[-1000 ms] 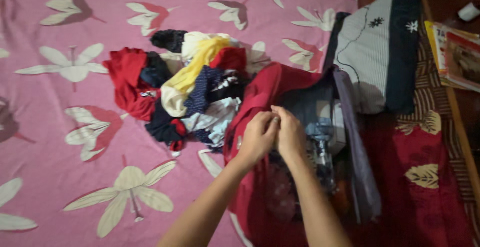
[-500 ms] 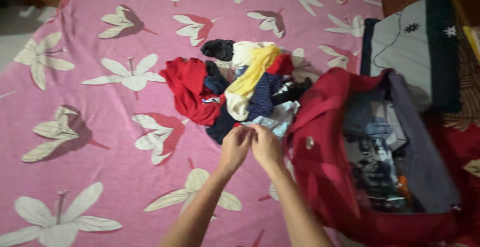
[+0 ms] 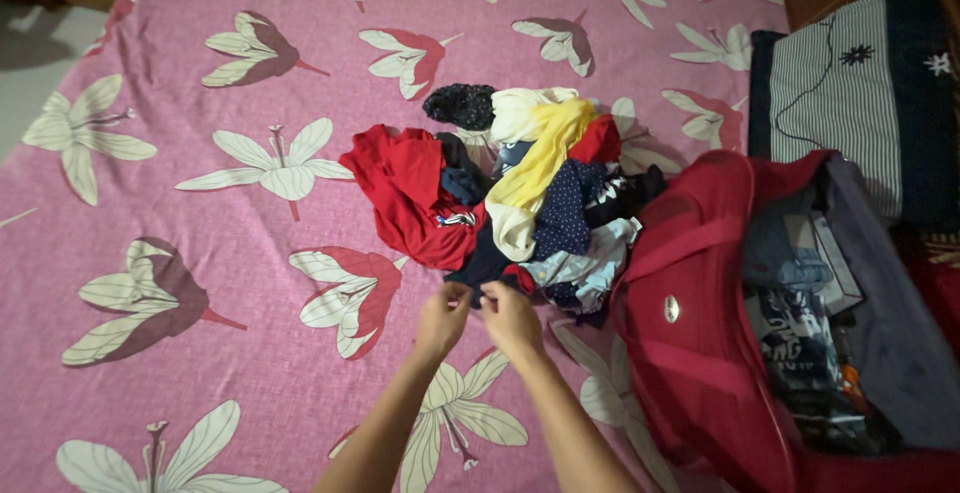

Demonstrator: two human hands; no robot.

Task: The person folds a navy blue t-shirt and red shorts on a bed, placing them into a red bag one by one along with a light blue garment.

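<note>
A heap of clothes (image 3: 520, 193) lies on a pink bedsheet with white and red flower prints (image 3: 200, 253): a red garment, a yellow and cream piece, dark blue dotted cloth, a pale printed one. My left hand (image 3: 442, 318) and my right hand (image 3: 510, 318) meet at the heap's near edge. Both pinch the edge of a dark navy garment (image 3: 480, 268) that sticks out from under the pile. To the right stands an open red bag (image 3: 690, 333) with folded clothes inside.
A striped grey and dark blue cushion (image 3: 850, 103) lies at the top right beyond the bag. The bed's left edge and a strip of floor (image 3: 30, 63) show at the upper left, with a wooden piece in the corner.
My hands have moved left, from over the red bag to the near edge of the clothes heap, and taken hold of the dark garment. The view has shifted left as well.
</note>
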